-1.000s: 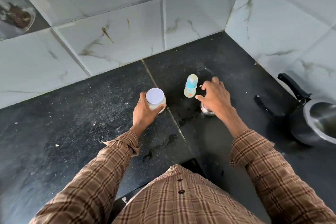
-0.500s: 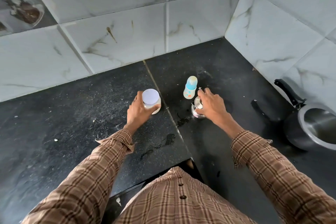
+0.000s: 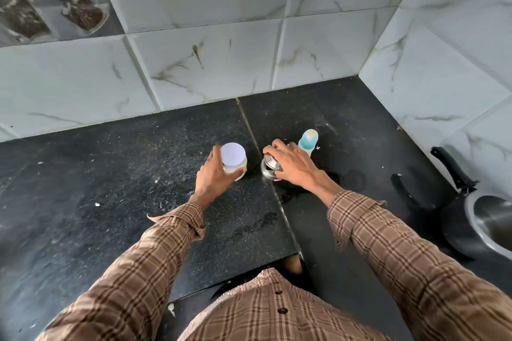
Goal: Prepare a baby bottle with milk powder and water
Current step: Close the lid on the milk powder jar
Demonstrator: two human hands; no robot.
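On the black stone counter [image 3: 110,180] stands a glass jar with a white lid [image 3: 234,156], holding white powder. My left hand [image 3: 214,176] is wrapped around its left side. Just to its right sits a small shiny steel container [image 3: 270,167], and my right hand [image 3: 293,166] grips it from above, fingers curled over its rim. Behind that hand a small baby bottle [image 3: 307,141] with a blue collar and clear cap stands upright, untouched.
A dark pan [image 3: 476,224] with a black handle [image 3: 451,166] sits at the right edge. Marble-look tiled walls [image 3: 210,63] close the counter at the back and right. A wet patch [image 3: 293,192] lies under my right wrist. The counter's front edge is near my shirt.
My right hand has slid the steel container to the left, closer to the jar. The left hand stays on the jar. The view has tilted upward, showing more wall.
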